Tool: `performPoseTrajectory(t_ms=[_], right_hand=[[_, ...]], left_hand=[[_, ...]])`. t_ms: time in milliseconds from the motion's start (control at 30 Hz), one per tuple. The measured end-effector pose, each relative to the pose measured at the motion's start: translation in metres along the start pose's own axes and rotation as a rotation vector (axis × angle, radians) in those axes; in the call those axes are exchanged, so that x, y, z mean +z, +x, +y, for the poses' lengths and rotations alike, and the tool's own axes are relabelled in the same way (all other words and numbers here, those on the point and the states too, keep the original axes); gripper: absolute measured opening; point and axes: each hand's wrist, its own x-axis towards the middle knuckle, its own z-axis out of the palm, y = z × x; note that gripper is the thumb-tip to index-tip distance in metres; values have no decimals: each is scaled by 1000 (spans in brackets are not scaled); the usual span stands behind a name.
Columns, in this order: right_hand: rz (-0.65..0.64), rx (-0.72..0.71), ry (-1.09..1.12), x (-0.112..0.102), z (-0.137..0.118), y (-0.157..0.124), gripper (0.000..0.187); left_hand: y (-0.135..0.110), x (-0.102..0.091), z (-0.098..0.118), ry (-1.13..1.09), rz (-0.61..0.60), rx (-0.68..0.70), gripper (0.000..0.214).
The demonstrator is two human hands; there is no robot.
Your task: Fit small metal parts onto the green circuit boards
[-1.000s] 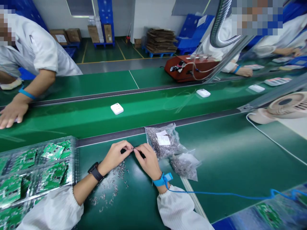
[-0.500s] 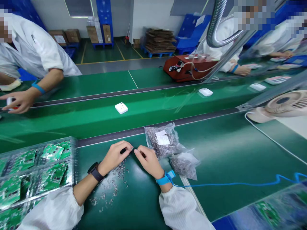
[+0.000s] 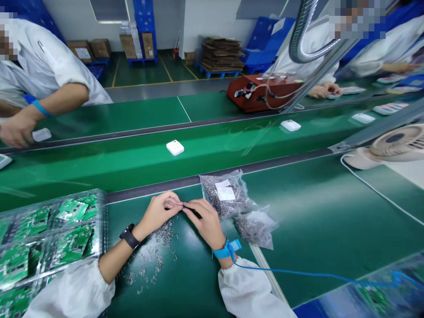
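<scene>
My left hand (image 3: 160,210) and my right hand (image 3: 203,217) meet fingertip to fingertip over the green mat, both pinched on a small metal part (image 3: 183,205) too tiny to make out. Below them lies a scatter of small metal clips (image 3: 152,256). Just right of my right hand sit two clear bags of the same metal parts, a labelled one (image 3: 227,194) and a smaller one (image 3: 255,228). My left wrist wears a black watch, my right wrist a blue strap with a blue cord (image 3: 314,274).
A clear tray of green circuit boards (image 3: 46,234) fills the near left. White plug housings (image 3: 175,147) (image 3: 290,125) ride the conveyor beyond. A co-worker's hand (image 3: 18,130) works at far left. A red machine (image 3: 265,90) and a desk fan (image 3: 394,143) stand to the right.
My hands stay together, shifting only slightly. The white housings have moved right along the belt. The co-worker's hand at left has pulled back holding a white housing.
</scene>
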Motion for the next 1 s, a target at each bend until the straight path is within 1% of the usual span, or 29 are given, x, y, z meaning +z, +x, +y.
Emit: performPoseTrajectory(t_ms=[100,167,300,500,633,767,867,1000], right_hand=[[38,-22,-43,0,1,0,12],[34,-41,-72,0,1,0,10],[25,-56,-131,-1,0,2,11],[30,-43,-123,-1,-2,3,12],[13,-19,-96,0,-3,3,11],[21,34,-58,1,-5,2,11],[52,78,-22,1,-6,2,12],[67,113,3,2,-7,2,14]], left_hand=[[1,0,0,-79,-9,-34,24],[1,0,-1,-88,-14,-41,24],[1,1,-1,-41,-11,-30,21],[-1,2,2,80,-19,52,10],[-2,3,5,135,-28,90,6],[-3,3,7,167,-59,122,7],[-3,2,7,156,-77,114,9],[-2,3,6,134,-52,75,9]])
